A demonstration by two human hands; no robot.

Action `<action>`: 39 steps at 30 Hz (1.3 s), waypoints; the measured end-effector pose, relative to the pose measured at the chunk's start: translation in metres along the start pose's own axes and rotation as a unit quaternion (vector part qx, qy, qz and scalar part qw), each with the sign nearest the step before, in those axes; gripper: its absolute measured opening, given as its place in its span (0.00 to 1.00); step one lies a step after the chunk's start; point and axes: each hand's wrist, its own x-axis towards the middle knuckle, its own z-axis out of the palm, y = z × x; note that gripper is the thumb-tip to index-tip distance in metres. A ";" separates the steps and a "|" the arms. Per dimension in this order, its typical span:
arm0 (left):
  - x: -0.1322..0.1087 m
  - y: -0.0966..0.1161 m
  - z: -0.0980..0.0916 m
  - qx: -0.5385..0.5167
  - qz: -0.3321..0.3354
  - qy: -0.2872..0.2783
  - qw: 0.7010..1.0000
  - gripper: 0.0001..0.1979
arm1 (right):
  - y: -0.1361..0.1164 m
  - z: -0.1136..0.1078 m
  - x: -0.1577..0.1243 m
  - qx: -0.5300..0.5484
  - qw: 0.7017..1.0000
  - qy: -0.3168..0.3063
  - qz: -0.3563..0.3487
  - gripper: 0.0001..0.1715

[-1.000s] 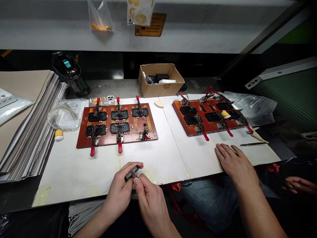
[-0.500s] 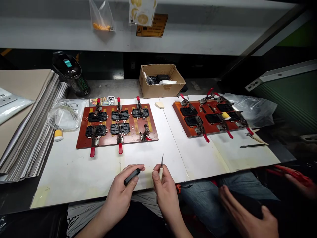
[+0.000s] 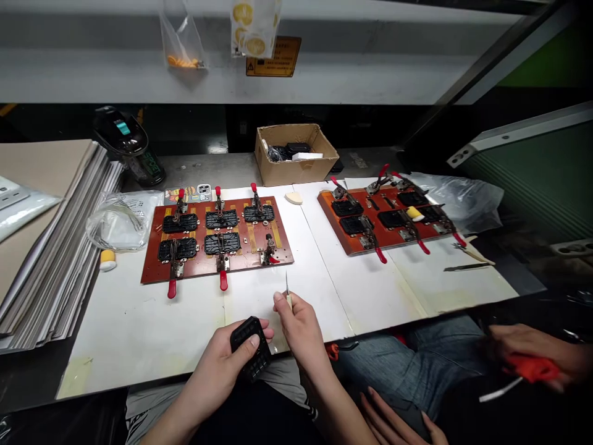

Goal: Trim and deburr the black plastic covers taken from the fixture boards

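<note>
Change: black gridded part [image 3: 250, 349] now lies broad face up in the left hand [image 3: 215, 364].
Left hand: fingers curled under it, thumb pressed on top, below the clamp board [image 3: 283, 253].
Right hand [image 3: 301, 327]: pinching a craft knife [image 3: 288, 295] upright, also below the board, not touching the part.

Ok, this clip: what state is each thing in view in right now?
Left hand: gripping a black ribbed plastic frame.
Right hand: pinching a slim pale-handled craft knife, blade up.
Reddish-brown clamp board: five black frames under red-handled toggle clamps.
Open brown cardboard box: holding dark items.
</note>
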 end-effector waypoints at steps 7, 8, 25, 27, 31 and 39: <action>-0.001 0.011 0.001 0.004 0.021 -0.052 0.998 0.18 | -0.027 -0.004 -0.005 0.061 0.967 -0.239 0.062 0.19; -0.002 0.012 0.000 -0.005 0.006 -0.053 0.999 0.17 | -0.029 -0.006 -0.004 0.050 0.963 -0.259 0.064 0.18; -0.007 0.012 -0.027 -0.170 -0.137 -0.155 0.963 0.15 | -0.046 -0.017 -0.002 -0.080 0.945 -0.316 -0.012 0.17; -0.008 0.013 -0.026 -0.158 -0.129 -0.119 0.972 0.14 | -0.043 -0.018 -0.003 -0.127 0.954 -0.269 -0.022 0.15; -0.011 0.017 -0.027 -0.139 -0.125 -0.067 0.980 0.15 | -0.033 -0.014 -0.002 -0.130 0.976 -0.174 -0.015 0.21; -0.012 0.018 -0.024 -0.171 -0.125 -0.068 0.975 0.13 | -0.038 -0.001 -0.002 0.017 0.960 -0.280 -0.003 0.15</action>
